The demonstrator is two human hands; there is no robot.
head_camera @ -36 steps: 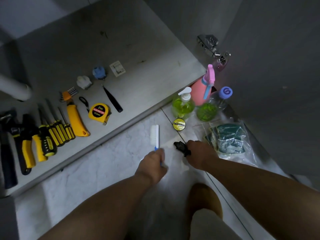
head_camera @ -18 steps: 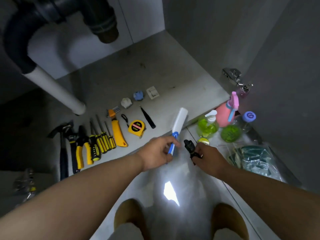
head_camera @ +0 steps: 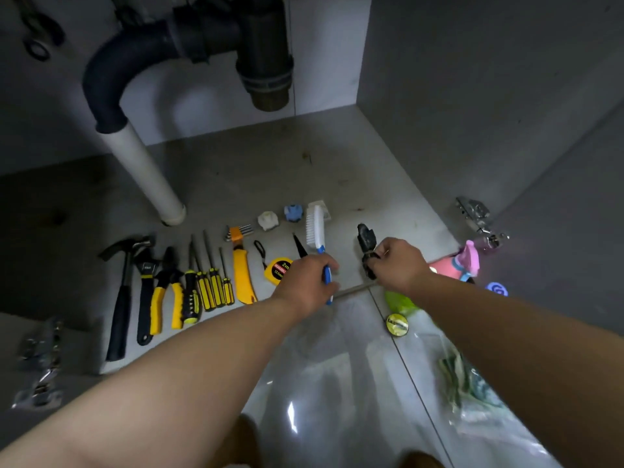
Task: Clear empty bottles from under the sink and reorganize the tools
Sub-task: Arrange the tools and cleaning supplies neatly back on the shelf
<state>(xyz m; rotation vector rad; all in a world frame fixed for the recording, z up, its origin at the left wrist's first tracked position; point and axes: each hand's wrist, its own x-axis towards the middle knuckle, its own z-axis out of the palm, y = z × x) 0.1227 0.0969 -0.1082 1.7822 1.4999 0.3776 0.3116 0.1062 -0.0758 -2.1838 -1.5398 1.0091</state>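
**Two hands reach in over the tool row under the sink**

We see the left hand (head_camera: 305, 282) wrapped round the blue handle of a white-bristled scrubbing brush (head_camera: 314, 228), bristle end pointing into the cabinet, likely headed for the gap beside the yellow tape measure (head_camera: 279, 270). The right hand (head_camera: 400, 265) pinches a small black bundled object (head_camera: 366, 239) we cannot identify, held just right of the brush. The black-handled hammer (head_camera: 120, 298) and the yellow utility knife (head_camera: 243, 275) lie parallel, handles toward us, easy to grab. On the glossy tiled floor (head_camera: 337, 349) outside, the pink spray bottle (head_camera: 462, 263) and green bottle (head_camera: 398, 300) sit cleared out. The grey cabinet floor (head_camera: 270, 170) is dim and scuffed beneath the white drain pipe (head_camera: 145, 173).
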